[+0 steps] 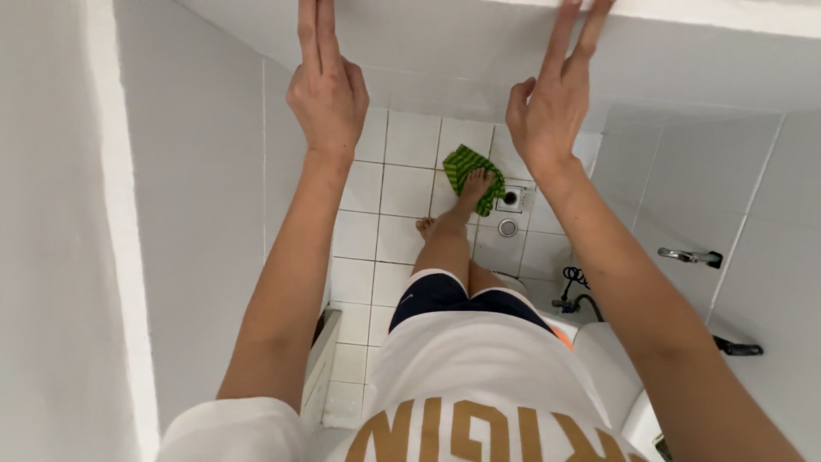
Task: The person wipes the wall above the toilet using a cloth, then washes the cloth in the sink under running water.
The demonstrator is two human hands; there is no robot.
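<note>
Two bare hands were raised against a white wall ledge (684, 17) that ran across the top of the view, both arms stretched forward and up from the shoulders. The left hand (327, 90) stood below the ledge with its wrist straight, palm turned away from the camera, fingers extended and pressed close together, their tips reaching the ledge's lower edge; it gripped nothing. The right hand (547, 107) sat further along the ledge, tilted slightly outward, fingers likewise straight with a small gap between two of them, thumb hanging apart to the side; the fingertips touched the ledge face and nothing was held. Far below the ledge, on the white tiled floor (410, 192), a green striped cloth (466, 167) lay bunched under the person's bare foot (475, 190), which pressed down on it. Just beside the cloth, away from the left hand's side, sat a round floor drain (510, 198), with a second smaller round metal fitting (507, 228) nearer the person. Under the right forearm, well below the ledge, a black hose (580, 291) curled by a white fixture (603, 359), and a metal tap (688, 255) projected from the side wall.
</note>
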